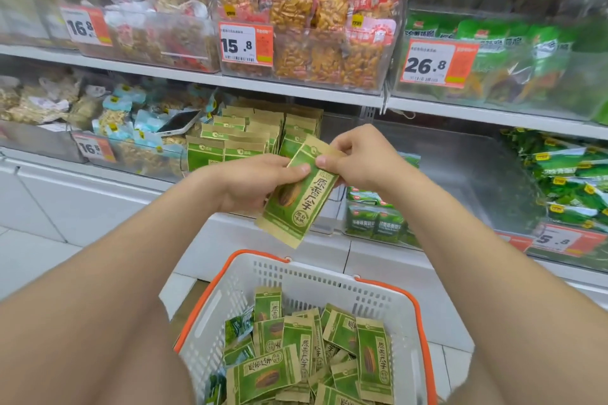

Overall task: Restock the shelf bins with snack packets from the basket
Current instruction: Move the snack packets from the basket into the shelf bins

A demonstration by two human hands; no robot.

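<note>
My left hand (260,181) and right hand (358,158) both pinch the green packet (299,199) near its top; it seems light, flat, crinkly, probably slick.

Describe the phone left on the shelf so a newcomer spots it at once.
Look under the white shelf board, at the bin of pale-blue packets left of the upright green packets. The phone lies tilted on top of them. It is the only smooth, dark-screened slab among crinkly bags.

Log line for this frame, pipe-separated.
held: green-and-tan paper snack packet | left hand: pinches it | right hand: pinches it | white plastic basket with orange rim: more packets inside | placed: not yet
</note>
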